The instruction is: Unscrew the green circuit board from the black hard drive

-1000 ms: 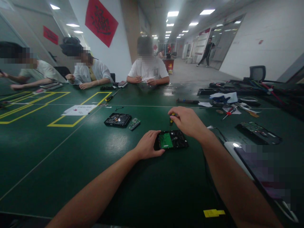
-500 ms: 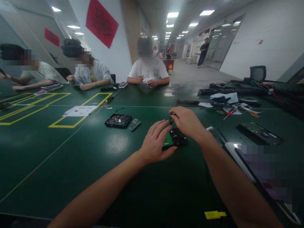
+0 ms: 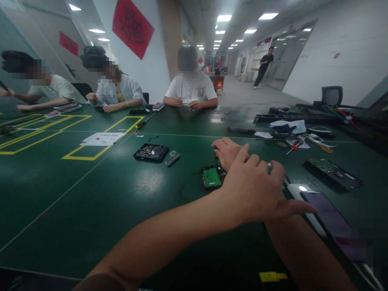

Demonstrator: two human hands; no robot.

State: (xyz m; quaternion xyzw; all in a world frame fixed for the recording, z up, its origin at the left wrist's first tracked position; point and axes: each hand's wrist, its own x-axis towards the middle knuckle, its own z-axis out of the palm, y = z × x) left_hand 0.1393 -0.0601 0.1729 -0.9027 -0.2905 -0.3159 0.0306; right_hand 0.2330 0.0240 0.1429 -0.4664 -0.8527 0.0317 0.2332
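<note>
A hard drive (image 3: 212, 177) with a green circuit board lies on the green table, its right part hidden behind my hands. My right hand (image 3: 227, 151) is closed just beyond it, around a screwdriver (image 3: 216, 154); only a bit of its yellow-and-black handle shows. Across my right wrist passes my left hand (image 3: 256, 188), empty, its fingers apart and the thumb stretched toward a phone (image 3: 333, 226). The left thumb overlaps the phone's near edge in view; whether they touch I cannot tell.
Another opened drive (image 3: 150, 152) and a small circuit board (image 3: 172, 158) lie to the left. On the right are a third drive (image 3: 333, 173), a red-handled screwdriver (image 3: 294, 147) and loose cables. Across the table, a person (image 3: 190, 87) sits with both hands together.
My left hand has left the hard drive's side and swung right, over my right wrist. My right hand stays near the drive with the screwdriver. More of the green board shows.
</note>
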